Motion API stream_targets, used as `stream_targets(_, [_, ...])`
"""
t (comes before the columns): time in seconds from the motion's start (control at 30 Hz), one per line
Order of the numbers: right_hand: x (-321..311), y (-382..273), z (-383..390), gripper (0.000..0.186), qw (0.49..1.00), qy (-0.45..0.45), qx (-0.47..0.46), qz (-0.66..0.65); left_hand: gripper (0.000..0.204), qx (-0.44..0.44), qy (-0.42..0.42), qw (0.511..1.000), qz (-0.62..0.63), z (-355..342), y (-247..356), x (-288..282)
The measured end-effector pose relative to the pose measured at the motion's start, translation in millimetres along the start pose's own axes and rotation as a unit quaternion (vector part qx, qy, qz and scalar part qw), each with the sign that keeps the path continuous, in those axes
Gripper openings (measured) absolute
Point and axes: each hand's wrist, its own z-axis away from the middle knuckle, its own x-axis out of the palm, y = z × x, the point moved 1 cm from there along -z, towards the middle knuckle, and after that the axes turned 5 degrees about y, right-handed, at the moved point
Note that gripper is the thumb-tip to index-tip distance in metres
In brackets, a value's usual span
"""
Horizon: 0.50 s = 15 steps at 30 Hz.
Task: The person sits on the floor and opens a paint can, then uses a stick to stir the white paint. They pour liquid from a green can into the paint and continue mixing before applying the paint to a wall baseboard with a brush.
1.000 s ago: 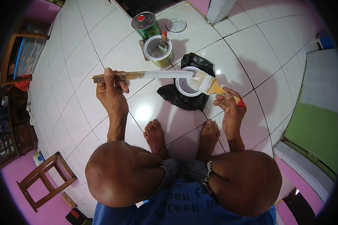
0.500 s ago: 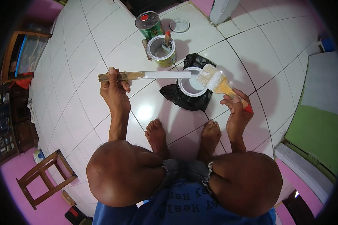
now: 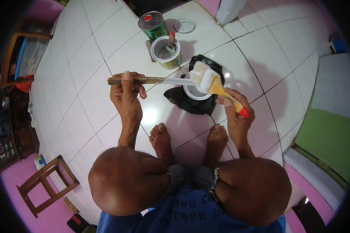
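My left hand (image 3: 126, 91) grips a wooden stick (image 3: 153, 80) by its brown end; the rest of its length is coated white. My right hand (image 3: 239, 112) holds a wide paintbrush (image 3: 221, 91) by its yellow handle with a red tip. White paint covers the brush's bristles, which meet the stick's far end. Both are above a white paint pot (image 3: 194, 93) that stands on a black plastic bag (image 3: 175, 100). The brush hides part of the pot's opening.
Beyond the pot stands an open paint can (image 3: 154, 47) with a smaller brush (image 3: 171, 43) inside. Behind it are a green tin (image 3: 153, 26) and a round lid (image 3: 184, 26). My bare feet (image 3: 161, 143) rest on the white tiled floor. A wooden stool (image 3: 46, 182) is at the left.
The stick has shifted right and the brush left, so the bristles have come onto the stick's white end. Both hands have moved closer together.
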Motion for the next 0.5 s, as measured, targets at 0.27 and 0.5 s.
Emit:
stream_targets(0.27, [-19, 16, 2, 0.027, 0.992, 0.097, 0.075, 0.014, 0.027, -0.015, 0.051, 0.998, 0.026, -6, -7, -15])
stream_targets(0.5, [-22, 6, 9, 0.029, 0.996, 0.024, -0.082, 0.015, 0.021, -0.047, 0.069, 0.996, 0.023, -10, -5, -4])
